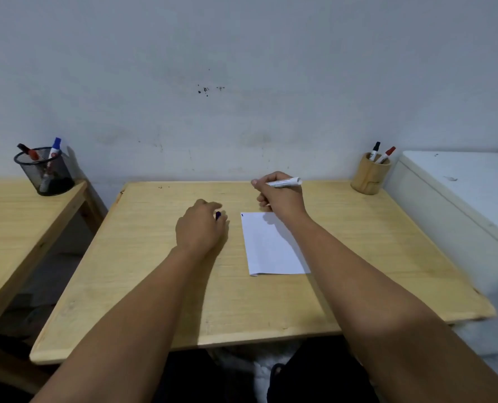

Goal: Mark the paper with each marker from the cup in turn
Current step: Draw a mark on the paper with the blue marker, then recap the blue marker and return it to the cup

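My right hand [279,196] gripped the white marker [285,182] above the paper's [271,245] far edge; my left hand [200,225] pinched its blue cap [218,215] (wooden cup [368,177] far right).

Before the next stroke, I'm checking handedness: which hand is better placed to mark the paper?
Right. The right hand grips the white marker just beyond the paper; the left hand only pinches a blue cap.

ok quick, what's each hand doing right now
Left hand: closed on a blue marker cap, resting on the table.
Right hand: closed around a white marker, just beyond the paper.
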### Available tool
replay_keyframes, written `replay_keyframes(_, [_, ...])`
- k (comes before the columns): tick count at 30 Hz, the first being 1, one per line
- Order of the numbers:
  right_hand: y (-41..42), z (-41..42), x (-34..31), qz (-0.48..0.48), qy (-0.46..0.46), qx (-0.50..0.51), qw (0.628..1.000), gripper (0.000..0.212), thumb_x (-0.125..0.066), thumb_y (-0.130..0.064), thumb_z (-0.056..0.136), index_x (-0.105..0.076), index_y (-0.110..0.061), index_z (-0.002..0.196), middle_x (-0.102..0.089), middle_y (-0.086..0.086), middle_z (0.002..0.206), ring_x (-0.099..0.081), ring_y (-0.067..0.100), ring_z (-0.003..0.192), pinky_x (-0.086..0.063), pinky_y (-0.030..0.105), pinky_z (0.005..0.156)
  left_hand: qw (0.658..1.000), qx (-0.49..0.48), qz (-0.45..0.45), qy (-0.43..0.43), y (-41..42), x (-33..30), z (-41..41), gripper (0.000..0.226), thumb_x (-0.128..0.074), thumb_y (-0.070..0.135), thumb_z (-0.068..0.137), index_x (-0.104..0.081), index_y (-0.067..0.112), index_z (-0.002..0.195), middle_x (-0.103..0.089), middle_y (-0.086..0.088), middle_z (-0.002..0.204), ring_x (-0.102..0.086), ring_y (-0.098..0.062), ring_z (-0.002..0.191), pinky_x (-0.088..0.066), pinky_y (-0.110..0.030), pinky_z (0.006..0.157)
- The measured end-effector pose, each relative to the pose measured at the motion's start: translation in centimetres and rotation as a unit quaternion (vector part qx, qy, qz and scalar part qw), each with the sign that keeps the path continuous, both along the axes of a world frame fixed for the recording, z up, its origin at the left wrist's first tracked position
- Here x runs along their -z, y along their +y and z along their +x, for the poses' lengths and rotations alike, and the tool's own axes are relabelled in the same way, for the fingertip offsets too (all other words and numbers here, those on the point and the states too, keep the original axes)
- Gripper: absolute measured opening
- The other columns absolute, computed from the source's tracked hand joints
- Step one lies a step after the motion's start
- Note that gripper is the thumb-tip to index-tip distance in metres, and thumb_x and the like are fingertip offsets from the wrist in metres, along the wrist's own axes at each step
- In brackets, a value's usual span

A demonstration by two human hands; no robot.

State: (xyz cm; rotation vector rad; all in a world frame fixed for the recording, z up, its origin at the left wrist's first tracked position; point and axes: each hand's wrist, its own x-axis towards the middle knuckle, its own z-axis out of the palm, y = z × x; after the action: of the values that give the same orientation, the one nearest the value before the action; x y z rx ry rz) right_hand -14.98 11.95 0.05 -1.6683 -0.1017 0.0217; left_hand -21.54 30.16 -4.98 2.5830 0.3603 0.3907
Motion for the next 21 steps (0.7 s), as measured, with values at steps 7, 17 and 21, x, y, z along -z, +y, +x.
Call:
replay_keyframes(7, [-1.8,-1.3,-2.1,0.087,0.071,-0.071,0.991,0.04,-0.045,0.002,0.101,-0.077,-0.017,0.115,-0.08,0.017,0.103,-0.078,0.026,0.08,-0.063,0.04,0.078,0.999,-0.022,-0.031,0.01,-0.2,-0.8,0.1,0.029,-0.056,0.025,0.099,-0.074,0.025,0.122,-0.074,0.003,0.12,-0.065,-0.027,0.115,-0.049,-0.034,0.085])
replay_keyframes(17, [-1.5,-3.3,-0.8,-0.182,-0.06,-0.114,0.975,0.034,-0.067,-0.018,0.103,-0.058,-0.023,0.136,-0.069,0.008,0.102,-0.074,0.02,0.075,-0.039,0.012,0.039,0.925,-0.023,-0.376,-0.052,0.7,-8.6,0.7,0.013,-0.066,0.013,0.093,-0.076,0.013,0.084,-0.07,-0.004,0.078,-0.064,-0.019,0.077,-0.042,-0.026,0.061])
replay_keyframes(21, [-1.2,-3.8,-1.1,-0.192,-0.074,-0.1,0.974,0.019,-0.072,-0.013,0.099,-0.073,-0.021,0.115,-0.073,0.0,0.099,-0.074,0.017,0.072,-0.046,0.014,0.056,0.929,-0.013,-0.366,-0.058,0.3,-9.8,-0.1,0.012,-0.067,0.014,0.094,-0.077,0.009,0.092,-0.07,-0.007,0.078,-0.062,-0.02,0.076,-0.043,-0.027,0.063])
